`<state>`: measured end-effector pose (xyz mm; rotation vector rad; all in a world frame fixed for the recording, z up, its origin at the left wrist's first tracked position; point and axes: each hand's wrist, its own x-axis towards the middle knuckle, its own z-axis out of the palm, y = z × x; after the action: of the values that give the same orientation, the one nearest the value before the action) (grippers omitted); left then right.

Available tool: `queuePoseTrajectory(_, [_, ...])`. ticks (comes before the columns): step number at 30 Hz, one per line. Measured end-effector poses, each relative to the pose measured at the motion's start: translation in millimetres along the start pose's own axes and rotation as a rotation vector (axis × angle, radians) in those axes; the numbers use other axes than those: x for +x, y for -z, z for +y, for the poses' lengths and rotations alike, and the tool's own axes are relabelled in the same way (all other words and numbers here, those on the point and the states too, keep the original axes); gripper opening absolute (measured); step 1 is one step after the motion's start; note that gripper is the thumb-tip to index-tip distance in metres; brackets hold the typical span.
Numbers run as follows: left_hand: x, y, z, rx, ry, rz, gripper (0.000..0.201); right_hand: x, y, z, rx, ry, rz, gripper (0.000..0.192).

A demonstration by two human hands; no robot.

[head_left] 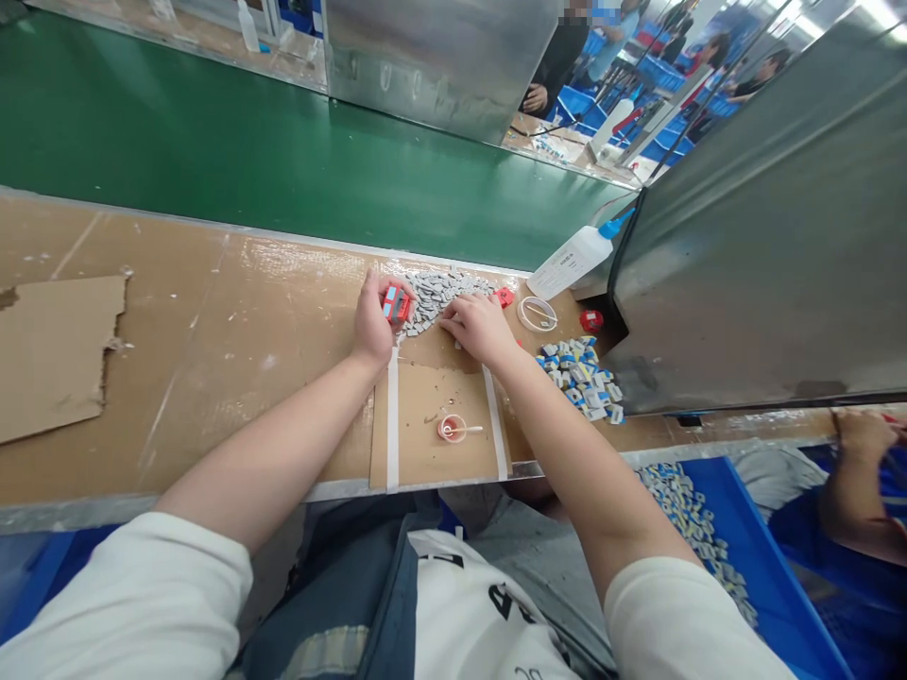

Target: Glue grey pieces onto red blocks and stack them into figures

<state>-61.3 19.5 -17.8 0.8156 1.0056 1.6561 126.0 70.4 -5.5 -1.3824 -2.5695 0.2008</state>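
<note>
My left hand (371,326) is closed around a small red toy car (397,304) with light blue windows and a grey part on its side. Just to the right, a heap of small flat grey pieces (450,281) is spread on the cardboard-covered bench. My right hand (483,327) is at the near right edge of that heap, palm down, fingers curled and close together. Whatever its fingertips pinch is too small to make out. Beside its knuckles lies another red piece (504,297).
A small cup (451,430) with red contents and a white stick stands near the bench edge. To the right are a clear ring (537,314), a squeeze bottle (573,263) and blue-yellow pieces (585,380). Behind runs a green belt (248,161); a metal panel (765,246) bounds the right.
</note>
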Motion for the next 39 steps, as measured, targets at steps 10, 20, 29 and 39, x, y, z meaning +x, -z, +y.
queuePoseTrajectory(10, [-6,-2.3,0,0.044,0.042,-0.124,0.082,-49,13,12,1.168,-0.259,0.331,0.036])
queuePoseTrajectory(20, [-14,-8.5,2,0.094,0.075,-0.215,0.079,-81,-19,1,1.534,-0.377,0.416,0.044])
queuePoseTrajectory(29, [-17,-11.3,4,0.151,0.094,-0.278,0.080,-77,-11,2,1.633,-0.302,0.455,0.057])
queuePoseTrajectory(39, [-27,-15.3,1,0.225,0.128,-0.374,0.081,-81,-11,2,1.739,-0.326,0.396,0.057])
